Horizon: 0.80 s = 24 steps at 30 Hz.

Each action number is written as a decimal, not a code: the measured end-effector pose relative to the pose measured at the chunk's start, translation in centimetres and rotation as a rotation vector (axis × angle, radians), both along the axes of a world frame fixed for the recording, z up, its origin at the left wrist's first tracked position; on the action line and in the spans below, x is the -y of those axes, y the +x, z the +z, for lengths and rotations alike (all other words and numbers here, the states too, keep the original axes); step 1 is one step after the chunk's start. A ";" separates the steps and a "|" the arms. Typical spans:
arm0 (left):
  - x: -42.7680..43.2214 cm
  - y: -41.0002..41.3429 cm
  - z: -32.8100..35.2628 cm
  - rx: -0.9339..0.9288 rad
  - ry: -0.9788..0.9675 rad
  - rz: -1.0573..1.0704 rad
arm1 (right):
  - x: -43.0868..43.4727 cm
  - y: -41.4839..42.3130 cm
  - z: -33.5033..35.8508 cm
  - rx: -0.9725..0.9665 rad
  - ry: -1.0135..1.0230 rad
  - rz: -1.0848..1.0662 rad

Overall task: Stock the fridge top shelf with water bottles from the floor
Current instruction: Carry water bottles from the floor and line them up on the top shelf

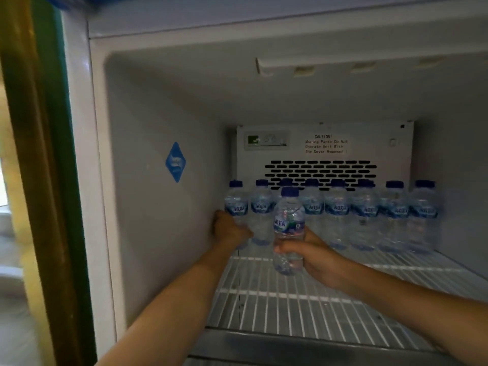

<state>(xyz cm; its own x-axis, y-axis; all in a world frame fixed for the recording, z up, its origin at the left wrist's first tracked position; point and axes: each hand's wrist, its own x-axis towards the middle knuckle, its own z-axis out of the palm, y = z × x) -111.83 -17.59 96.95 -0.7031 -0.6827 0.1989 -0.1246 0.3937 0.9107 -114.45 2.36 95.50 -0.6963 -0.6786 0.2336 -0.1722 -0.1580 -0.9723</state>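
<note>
Both my arms reach into the open fridge over its white wire top shelf. A row of several small clear water bottles with blue caps and blue labels stands along the back of the shelf. My left hand grips the lower part of the leftmost bottle in that row, close to the left wall. My right hand holds another water bottle upright by its lower half, just above the shelf and in front of the row.
The fridge's back panel carries a caution label and dark vent slots above the bottles. A blue diamond sticker is on the left inner wall. The door frame stands at the left. The wire shelf's front half holds no bottles.
</note>
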 end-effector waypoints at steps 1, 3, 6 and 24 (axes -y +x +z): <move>-0.2 -0.2 -0.3 0.007 -0.017 0.035 | 0.0 0.1 0.0 0.002 -0.005 0.004; -0.4 -0.5 -0.6 -0.011 -0.037 0.078 | 0.0 0.1 -0.1 -0.002 -0.015 0.012; 0.4 -1.2 -0.8 -0.033 -0.046 0.078 | 0.0 0.0 0.0 0.005 -0.018 0.023; 3.4 -2.6 -2.2 -0.033 -0.029 -0.093 | -0.3 0.5 0.3 0.044 0.008 0.109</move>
